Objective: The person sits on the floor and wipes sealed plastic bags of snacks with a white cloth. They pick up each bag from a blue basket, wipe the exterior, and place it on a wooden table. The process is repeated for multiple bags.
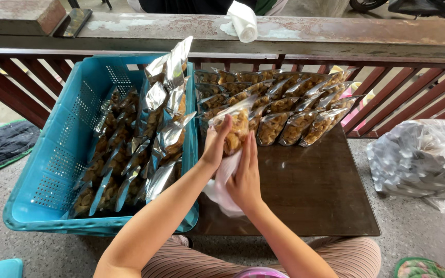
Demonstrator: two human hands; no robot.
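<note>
In the middle of the frame, the left hand point(216, 145) grips a clear snack pouch point(234, 128) filled with golden-brown fried pieces, its fingers curled around the pouch's left edge and the thumb up against its side. The right hand point(245, 177) sits just below and to the right, fingers held together and laid flat against a white cloth point(221, 191) that it presses to the lower part of the pouch; the cloth hangs down past the wrist onto the dark brown table point(310, 190).

Behind the held pouch, in the upper middle of the frame, rows of filled pouches point(284, 110) lean on one another across the far part of the table, clear fronts showing the same snack. At the left stands a blue perforated plastic crate point(60, 154), touching the table's left edge, with more silver-backed pouches point(140, 149) stacked upright inside along its right half.

A weathered wooden railing point(294, 36) runs across the top, with a folded white cloth point(244, 20) lying on it. At the right edge, a bulging clear plastic bag point(423, 157) rests on the concrete floor. Striped trousers point(346, 257) show at the bottom.
</note>
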